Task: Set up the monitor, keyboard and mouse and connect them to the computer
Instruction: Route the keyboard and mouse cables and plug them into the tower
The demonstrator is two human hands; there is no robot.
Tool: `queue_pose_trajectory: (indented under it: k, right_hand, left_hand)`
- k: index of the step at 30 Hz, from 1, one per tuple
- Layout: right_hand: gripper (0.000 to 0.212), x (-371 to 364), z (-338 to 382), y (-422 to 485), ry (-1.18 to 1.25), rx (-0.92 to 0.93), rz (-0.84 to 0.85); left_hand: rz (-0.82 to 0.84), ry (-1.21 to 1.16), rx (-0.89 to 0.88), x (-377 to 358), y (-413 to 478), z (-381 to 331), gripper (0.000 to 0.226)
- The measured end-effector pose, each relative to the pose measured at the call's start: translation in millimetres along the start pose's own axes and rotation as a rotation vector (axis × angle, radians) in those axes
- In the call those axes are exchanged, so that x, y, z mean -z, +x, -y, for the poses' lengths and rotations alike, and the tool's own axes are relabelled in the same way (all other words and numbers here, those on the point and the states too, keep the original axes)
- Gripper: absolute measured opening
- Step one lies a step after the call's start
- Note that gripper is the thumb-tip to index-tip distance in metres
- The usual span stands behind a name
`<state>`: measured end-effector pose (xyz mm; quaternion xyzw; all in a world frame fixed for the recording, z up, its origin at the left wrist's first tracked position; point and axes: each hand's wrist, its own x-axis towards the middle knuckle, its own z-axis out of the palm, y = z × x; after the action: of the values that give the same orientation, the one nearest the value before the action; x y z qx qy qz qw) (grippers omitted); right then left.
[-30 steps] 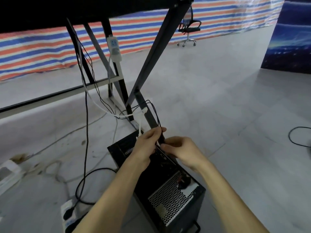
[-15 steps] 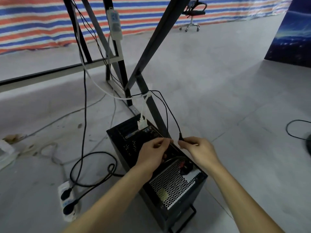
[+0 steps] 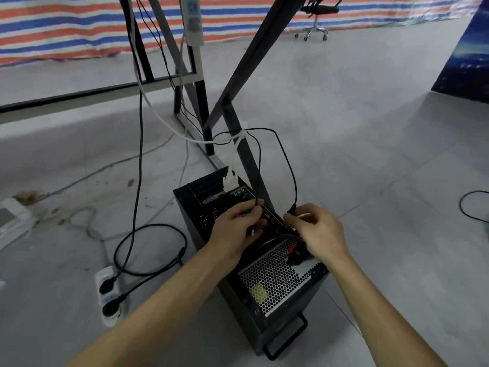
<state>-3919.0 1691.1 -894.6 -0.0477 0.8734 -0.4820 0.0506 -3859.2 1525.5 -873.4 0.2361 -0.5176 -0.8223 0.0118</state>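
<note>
You had little room at the computer's point(image 3: 275, 284) back: white connector point(image 3: 229, 182), black cables point(image 3: 295, 189) and slanted desk leg point(image 3: 248, 160) crowded it. Floor point(image 3: 383, 181) on your right lay open.

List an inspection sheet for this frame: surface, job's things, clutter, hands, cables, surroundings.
Surface: grey floor, stained at left.
Job's things: computer on floor, rear panel in view; white plug seated in it.
Clutter: white box at left edge.
Hands: left hand pinches thin cable; right hand pinches black plug.
Cables: two power plugs in power strip; white cable runs up along desk frame.
Surroundings: striped tarp, office chair.
</note>
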Motion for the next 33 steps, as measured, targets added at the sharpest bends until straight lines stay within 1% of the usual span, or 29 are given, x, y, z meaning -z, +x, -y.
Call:
queue_pose_trajectory:
  k: [3,6,9,13,15,19,21,24,28,33]
  right_hand:
    - [0.015,1,-2,-1,0.020,0.001,-0.008]
    - [0.016,1,-2,0,0.059,-0.009,-0.009]
    - [0.015,-2,-3,-1,0.084,-0.028,-0.003]
    - [0.013,0,1,-1,-0.050,0.051,0.016]
    - [0.013,3,3,-1,-0.116,0.090,0.033]
    - [0.018,10,5,2,-0.224,0.127,0.110]
    - [0.018,11,7,5,-0.288,0.140,0.139]
    - [0.017,13,11,7,-0.309,0.149,0.158]
    - [0.015,14,17,9,-0.339,0.129,0.192]
    - [0.016,13,14,8,-0.324,0.121,0.198]
  left_hand:
    - [-0.064,0.034,-0.099,-2,4,-1,0.012]
    - [-0.088,0.145,-0.173,-5,5,0,0.013]
    - [-0.061,0.148,-0.138,-7,7,-2,0.013]
    - [0.021,0.201,-0.083,-5,10,-1,0.009]
    - [0.025,0.294,-0.125,-3,13,0,0.008]
    - [-0.021,0.478,-0.231,2,18,0,0.006]
    - [-0.006,0.573,-0.272,2,20,1,0.006]
    - [0.028,0.704,-0.330,1,20,1,0.006]
    - [-0.005,0.765,-0.375,1,21,-1,0.009]
    - [-0.061,0.729,-0.411,-1,19,1,0.010]
